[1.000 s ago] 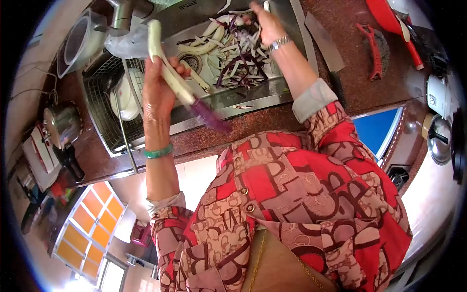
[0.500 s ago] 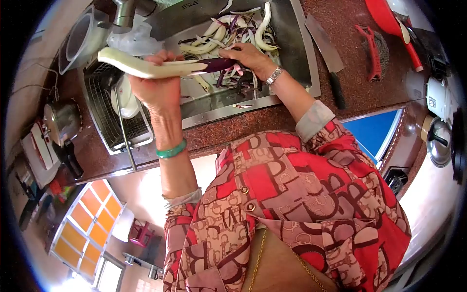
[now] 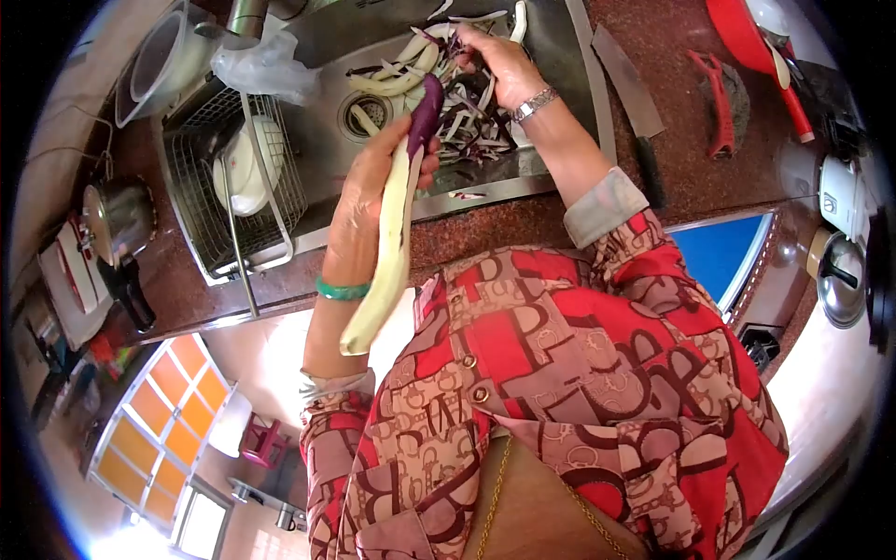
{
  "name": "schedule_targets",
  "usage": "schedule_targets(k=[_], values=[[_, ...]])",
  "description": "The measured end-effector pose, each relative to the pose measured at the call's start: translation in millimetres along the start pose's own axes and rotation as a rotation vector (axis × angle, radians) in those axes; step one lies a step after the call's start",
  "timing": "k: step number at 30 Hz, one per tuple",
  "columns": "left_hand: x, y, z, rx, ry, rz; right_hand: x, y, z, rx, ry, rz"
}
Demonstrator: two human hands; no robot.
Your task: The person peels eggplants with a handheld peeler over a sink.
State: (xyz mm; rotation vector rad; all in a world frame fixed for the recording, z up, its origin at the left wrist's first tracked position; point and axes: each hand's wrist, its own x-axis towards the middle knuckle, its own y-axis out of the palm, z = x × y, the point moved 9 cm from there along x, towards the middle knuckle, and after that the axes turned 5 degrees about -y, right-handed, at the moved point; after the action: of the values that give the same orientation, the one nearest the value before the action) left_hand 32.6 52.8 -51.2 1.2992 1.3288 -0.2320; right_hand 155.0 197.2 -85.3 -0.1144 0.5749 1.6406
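My left hand (image 3: 371, 182) is closed round a long eggplant (image 3: 397, 229), mostly peeled and pale, with purple skin left at its upper end. The eggplant slants down across the wrist, past a green bangle. My right hand (image 3: 507, 70), with a metal watch on the wrist, is over the heap of purple and white peelings (image 3: 467, 131) in the sink. Its fingers are curled, and what they hold is hidden. Other peeled eggplants (image 3: 397, 84) lie in the steel sink (image 3: 327, 154) by the drain.
Right of the sink lie a cleaver (image 3: 627, 84) and a red-handled tool (image 3: 719, 107). A wire dish rack (image 3: 224, 266) with a white bowl (image 3: 257, 168) stands at the left, below a plastic bag (image 3: 266, 65) and a clear tub (image 3: 154, 70). A metal pot (image 3: 119, 219) is farther left.
The eggplant has swung from lying level to hanging steeply, its pale end now down toward my body. My right hand has moved up and away from it, over the peelings.
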Motion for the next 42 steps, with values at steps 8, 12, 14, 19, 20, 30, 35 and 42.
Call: schedule_targets(k=[8, 12, 14, 19, 20, 30, 35, 42], values=[[25, -8, -16, -0.013, 0.136, -0.063, -20, 12, -31, -0.073, -0.071, -0.289], [31, -17, -14, 0.002, 0.107, -0.080, -37, 22, -14, -0.238, -0.126, -0.252], [31, -13, -12, 0.020, 0.099, -0.092, -20, 8, -12, -0.287, -0.109, -0.261], [6, 3, -2, 0.068, -0.023, 0.040, 26, -9, -3, -0.277, -0.205, -0.139], [-3, -2, -4, 0.173, 0.012, -0.080, 30, -20, 2, -0.334, -0.221, -0.171], [18, -17, -10, 0.039, -0.069, -0.062, -4, 15, -2, -0.064, -0.115, -0.240], [20, -5, -9, 0.022, -0.099, -0.054, 6, 6, -3, -0.537, -0.209, -0.322], [-8, 3, -19, 0.213, -0.059, -0.036, 68, -84, -22, -0.366, -0.139, -0.376]])
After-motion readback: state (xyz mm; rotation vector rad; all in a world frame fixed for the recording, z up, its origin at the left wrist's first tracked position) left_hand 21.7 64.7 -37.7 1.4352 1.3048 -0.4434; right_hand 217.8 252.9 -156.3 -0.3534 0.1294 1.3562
